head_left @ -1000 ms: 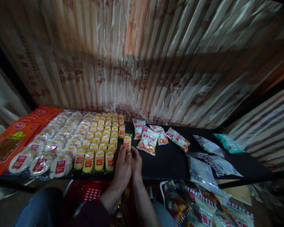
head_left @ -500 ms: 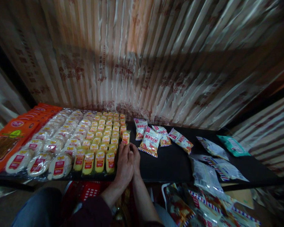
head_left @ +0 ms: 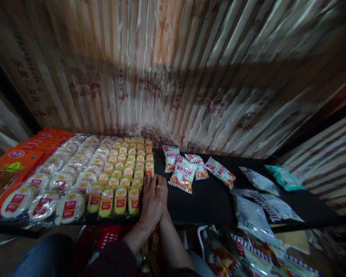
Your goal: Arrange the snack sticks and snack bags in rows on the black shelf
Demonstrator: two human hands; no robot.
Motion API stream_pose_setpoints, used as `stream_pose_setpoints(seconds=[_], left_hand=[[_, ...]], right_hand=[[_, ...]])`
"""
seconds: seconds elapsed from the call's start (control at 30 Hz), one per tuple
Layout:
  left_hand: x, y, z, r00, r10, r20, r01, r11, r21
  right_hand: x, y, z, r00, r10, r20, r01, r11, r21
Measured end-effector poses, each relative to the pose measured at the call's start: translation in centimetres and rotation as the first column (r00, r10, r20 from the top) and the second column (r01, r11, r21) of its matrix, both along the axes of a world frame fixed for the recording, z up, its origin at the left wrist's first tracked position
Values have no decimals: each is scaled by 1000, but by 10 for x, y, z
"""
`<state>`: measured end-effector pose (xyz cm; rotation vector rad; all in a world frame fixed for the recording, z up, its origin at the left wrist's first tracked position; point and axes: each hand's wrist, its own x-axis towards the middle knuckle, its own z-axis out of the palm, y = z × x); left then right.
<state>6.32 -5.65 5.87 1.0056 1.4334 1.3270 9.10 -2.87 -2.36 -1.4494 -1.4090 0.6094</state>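
My left hand point(head_left: 150, 200) and my right hand point(head_left: 161, 190) are pressed side by side at the right edge of the rows. Their closed fingertips are at the near end of a small yellow wrapped cake point(head_left: 149, 169), its label facing up. The fingers hide its lower end. To the left stand tight rows of similar yellow wrapped cakes point(head_left: 120, 200), touching one another. Beyond them lie rows of round white wrapped cakes point(head_left: 70, 207), each with a red label.
Flat orange packets point(head_left: 17, 157) overlap at the far left. Red-and-white snack bags point(head_left: 183, 173) lie right of my hands on the black shelf point(head_left: 202, 206). Further right are silver bags point(head_left: 252, 215) and a green packet point(head_left: 284, 177). Several bags point(head_left: 248, 250) and a red basket point(head_left: 108, 236) sit below.
My hands and the small wrapped cake have moved slightly left, closing the cake against the rows. The wrapped cakes and orange packets have shifted a little left too.
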Motion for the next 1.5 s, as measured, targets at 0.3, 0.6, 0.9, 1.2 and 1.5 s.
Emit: stream_pose_setpoints(seconds=[0.3,0.6,0.9,1.2,1.5], left_hand=[[-24,-16,10,998,-17,-53,16,1000,-24],[-24,-14,-5,990,-4,-138,0,999,-32],[-21,-16,-25,960,-24,-278,40,998,51],[-22,-14,-30,968,-36,-249,41,999,15],[-25,-10,-26,961,-54,-270,61,998,17]], right_hand=[[7,6,-3,995,7,101,-10,1000,25],[11,7,7,997,51,-51,-51,999,-3],[9,14,22,981,87,-172,-94,995,-31],[7,22,22,991,95,-98,-95,995,4],[8,26,25,993,115,-37,-116,992,-38]])
